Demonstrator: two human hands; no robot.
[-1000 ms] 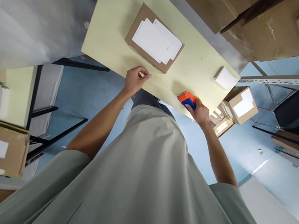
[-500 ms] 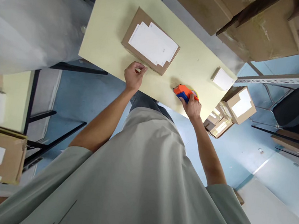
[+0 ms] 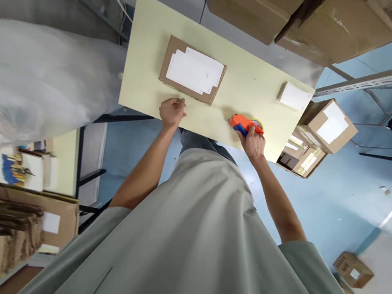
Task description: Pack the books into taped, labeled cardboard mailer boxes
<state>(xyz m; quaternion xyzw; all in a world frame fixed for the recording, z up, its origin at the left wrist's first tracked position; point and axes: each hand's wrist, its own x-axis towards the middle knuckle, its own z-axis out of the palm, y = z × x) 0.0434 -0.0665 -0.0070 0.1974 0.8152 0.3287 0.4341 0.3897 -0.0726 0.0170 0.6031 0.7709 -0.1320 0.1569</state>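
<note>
A brown cardboard box lies on the pale yellow table, with overlapping white labels across its top. Just off the box's near side is my left hand, its fingers curled in and nothing visible in them. My right hand is wrapped round the near end of an orange and blue tape dispenser. The dispenser rests on or just above the tabletop, to the right of the box. Part of a tape roll shows at its back.
A stack of white labels sits at the right end of the table. Large cartons stand beyond the far edge. Boxes are stacked low on the right. A bulky translucent bag borders the left edge.
The view has shifted and turned, so the table appears more level. My left hand has come slightly away from the box, its pinch now a loose curl. My right hand keeps hold of the tape dispenser.
</note>
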